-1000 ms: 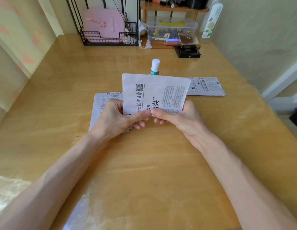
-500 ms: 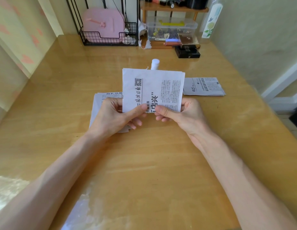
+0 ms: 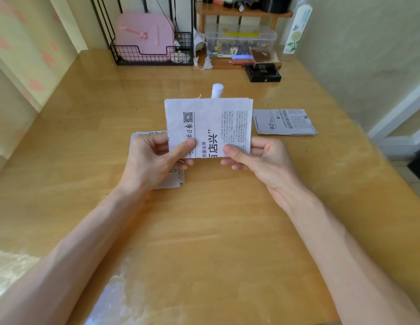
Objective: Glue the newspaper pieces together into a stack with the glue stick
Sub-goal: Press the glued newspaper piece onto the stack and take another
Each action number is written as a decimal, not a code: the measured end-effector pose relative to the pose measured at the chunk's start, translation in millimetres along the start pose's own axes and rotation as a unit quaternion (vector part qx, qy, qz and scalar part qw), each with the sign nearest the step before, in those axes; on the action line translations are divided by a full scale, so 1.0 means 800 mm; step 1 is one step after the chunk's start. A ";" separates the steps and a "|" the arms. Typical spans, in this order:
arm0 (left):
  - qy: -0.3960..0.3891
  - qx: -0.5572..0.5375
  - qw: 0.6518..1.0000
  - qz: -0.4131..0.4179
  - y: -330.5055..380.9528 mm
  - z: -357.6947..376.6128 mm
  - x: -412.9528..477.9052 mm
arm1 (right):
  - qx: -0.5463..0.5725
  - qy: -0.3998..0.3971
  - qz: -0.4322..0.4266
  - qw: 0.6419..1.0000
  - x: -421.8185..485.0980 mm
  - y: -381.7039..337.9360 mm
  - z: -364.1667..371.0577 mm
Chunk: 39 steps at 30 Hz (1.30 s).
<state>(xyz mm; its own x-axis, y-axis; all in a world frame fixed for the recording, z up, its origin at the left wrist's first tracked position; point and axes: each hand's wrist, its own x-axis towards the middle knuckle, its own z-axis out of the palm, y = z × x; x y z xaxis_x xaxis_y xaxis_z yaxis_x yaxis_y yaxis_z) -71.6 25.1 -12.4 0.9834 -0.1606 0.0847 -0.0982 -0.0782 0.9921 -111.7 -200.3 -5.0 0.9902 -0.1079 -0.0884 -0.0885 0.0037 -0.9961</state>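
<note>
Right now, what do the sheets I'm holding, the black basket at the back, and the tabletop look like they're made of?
Held sheets: thin matte newsprint, greyish with printed text and a ragged top edge. Black basket: probably coated metal wire, an open grid. Tabletop: wood or wood-look laminate, glossy; grain lines and glare show.

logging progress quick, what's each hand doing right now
Left hand: pinching the lower left edge of the white printed newspaper piece.
Right hand: pinching the same piece's lower right edge.

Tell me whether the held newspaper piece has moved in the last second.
Yes. The held newspaper piece has shifted left, away from the flat newspaper piece lying to the right, and now hides the glue stick up to its cap.
</note>
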 end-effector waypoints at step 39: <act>0.007 0.022 1.000 -0.009 0.002 -0.002 -0.003 | -0.029 0.001 -0.006 1.000 0.001 0.001 -0.012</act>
<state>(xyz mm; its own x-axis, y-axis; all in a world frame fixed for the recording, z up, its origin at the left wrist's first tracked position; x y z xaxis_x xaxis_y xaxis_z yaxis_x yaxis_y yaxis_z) -73.9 26.7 -11.1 0.9870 -0.1450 0.0689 -0.0872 -0.1243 0.9884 -112.3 -210.3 -5.8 0.9910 -0.1094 -0.0766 -0.0831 -0.0556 -0.9950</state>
